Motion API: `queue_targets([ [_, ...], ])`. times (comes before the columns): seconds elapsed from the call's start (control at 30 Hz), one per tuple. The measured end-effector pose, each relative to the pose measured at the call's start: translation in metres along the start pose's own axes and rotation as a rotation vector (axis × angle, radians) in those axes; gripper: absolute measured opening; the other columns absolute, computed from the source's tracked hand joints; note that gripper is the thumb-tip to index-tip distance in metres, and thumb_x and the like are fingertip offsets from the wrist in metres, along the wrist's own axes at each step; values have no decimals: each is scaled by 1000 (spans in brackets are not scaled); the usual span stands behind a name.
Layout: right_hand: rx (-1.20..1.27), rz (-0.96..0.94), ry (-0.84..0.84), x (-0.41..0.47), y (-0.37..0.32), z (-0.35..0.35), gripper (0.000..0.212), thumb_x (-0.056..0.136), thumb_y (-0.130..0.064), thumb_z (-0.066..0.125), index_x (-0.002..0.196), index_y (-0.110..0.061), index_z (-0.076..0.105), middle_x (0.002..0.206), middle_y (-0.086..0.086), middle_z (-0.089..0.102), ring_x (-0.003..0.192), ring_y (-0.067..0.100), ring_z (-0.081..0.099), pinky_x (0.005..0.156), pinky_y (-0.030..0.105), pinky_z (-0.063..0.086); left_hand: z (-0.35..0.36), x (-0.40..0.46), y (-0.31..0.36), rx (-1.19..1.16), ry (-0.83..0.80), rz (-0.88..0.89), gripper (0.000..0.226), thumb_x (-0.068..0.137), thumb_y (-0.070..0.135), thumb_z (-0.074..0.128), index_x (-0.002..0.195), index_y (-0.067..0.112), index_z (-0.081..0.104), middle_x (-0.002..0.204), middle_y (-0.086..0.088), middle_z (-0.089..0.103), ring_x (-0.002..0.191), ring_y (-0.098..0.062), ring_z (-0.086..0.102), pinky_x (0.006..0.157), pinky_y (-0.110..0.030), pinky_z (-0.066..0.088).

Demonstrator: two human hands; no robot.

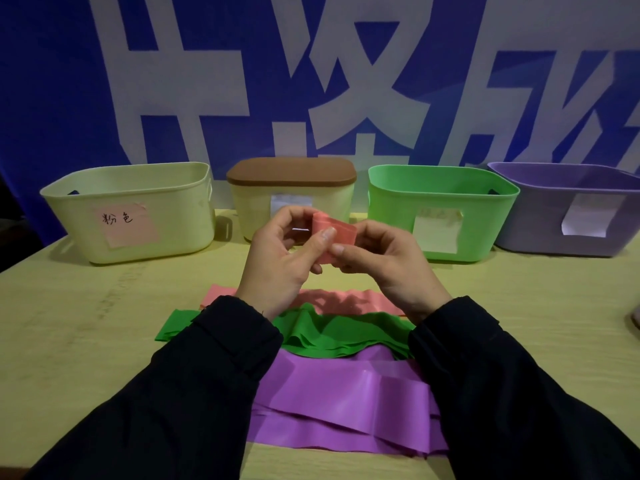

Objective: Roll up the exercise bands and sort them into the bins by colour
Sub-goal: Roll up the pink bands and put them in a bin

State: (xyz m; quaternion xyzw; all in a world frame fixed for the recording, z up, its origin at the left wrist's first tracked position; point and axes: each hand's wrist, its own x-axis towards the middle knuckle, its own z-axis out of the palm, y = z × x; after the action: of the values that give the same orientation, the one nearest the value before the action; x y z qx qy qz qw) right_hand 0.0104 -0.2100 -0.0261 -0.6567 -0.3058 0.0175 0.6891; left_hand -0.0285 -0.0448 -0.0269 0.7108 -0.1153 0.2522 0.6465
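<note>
Bench [86, 341] of pale wood fills the lower view, under a blue banner [52, 81] with large white characters. Four bins stand in a row along its far edge: a cream bin [166, 216] with a pink handwritten label at the left, a lidded cream bin [249, 209] under a brown lid, a green bin [485, 216], and a purple bin [540, 223] at the right.

Nearer lie three flat bands, one behind the next: a purple band [339, 403] closest, a green band [332, 330] in the middle, and a pink band [346, 301] farthest, partly shadowed by the hands.

Above them, the left hand [277, 258] and right hand [391, 265] together hold a small pink roll [337, 233], thumbs and fingers pinched on it from either side. It hangs clear of the bench, in front of the lidded bin.

The roll looks loose, its outer layer flaring. To finish well, I judge the thumbs should keep the edges aligned and the wrap snug, then carry it left to the pink-labelled bin without relaxing, or it may spring open.
</note>
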Motion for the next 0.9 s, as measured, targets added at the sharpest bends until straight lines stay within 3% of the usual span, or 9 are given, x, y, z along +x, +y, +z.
queue_targets([
  [0.1, -13, 21, 4, 0, 0, -1, 8, 88, -11, 71, 91, -4, 72, 68, -1, 71, 65, 14, 67, 70, 29, 55, -2, 1, 1, -25, 15, -6, 16, 92, 16, 70, 106, 19, 63, 101, -6, 70, 74, -17, 64, 57, -27, 52],
  [0.27, 13, 16, 50, 2, -1, -1, 19, 82, -23, 71, 90, -7, 75, 74, 4, 73, 67, 14, 67, 65, 26, 56, 0, 0, 3, -90, -28, -42, 19, 95, 16, 64, 114, 9, 65, 100, -3, 71, 77, -14, 64, 61, -27, 52],
  [0.37, -36, -13, 63, 1, 2, -4, 8, 89, -14, 70, 92, -8, 75, 79, 2, 73, 74, 13, 65, 66, 26, 56, 2, -1, 4, -120, -77, -54, 23, 99, 11, 59, 121, 13, 63, 110, -4, 68, 84, -14, 70, 63, -27, 56],
  [0.47, -66, -37, 81, 0, 3, 1, 6, 88, -10, 72, 92, -5, 73, 75, 8, 71, 68, 15, 63, 64, 26, 53, 3, -2, 5, -120, -73, -47, 30, 101, 6, 54, 129, 18, 59, 112, -7, 65, 85, -14, 70, 68, -29, 60],
  [0.67, -82, -52, 127, 1, 3, 5, 8, 87, -7, 74, 92, -6, 68, 82, 22, 71, 68, 16, 65, 64, 28, 54, 4, -1, 1, -44, -73, -7, 29, 105, 4, 45, 117, 24, 63, 111, -9, 60, 77, -13, 64, 65, -27, 55],
  [0.8, -79, -45, 172, 0, 2, 5, 11, 85, -6, 76, 88, -3, 67, 72, 15, 69, 63, 16, 62, 59, 27, 51, 5, -3, 1, -64, -92, -29, 29, 105, 4, 44, 114, 23, 63, 112, -7, 63, 85, -17, 68, 72, -30, 60],
  [0.9, -122, -27, 193, -1, 1, 5, 13, 85, -9, 78, 86, -4, 65, 70, 11, 67, 62, 16, 61, 57, 26, 49, 7, -4, 0, -64, -124, -36, 29, 105, 3, 43, 114, 23, 62, 107, 4, 67, 90, -18, 69, 81, -36, 61],
])
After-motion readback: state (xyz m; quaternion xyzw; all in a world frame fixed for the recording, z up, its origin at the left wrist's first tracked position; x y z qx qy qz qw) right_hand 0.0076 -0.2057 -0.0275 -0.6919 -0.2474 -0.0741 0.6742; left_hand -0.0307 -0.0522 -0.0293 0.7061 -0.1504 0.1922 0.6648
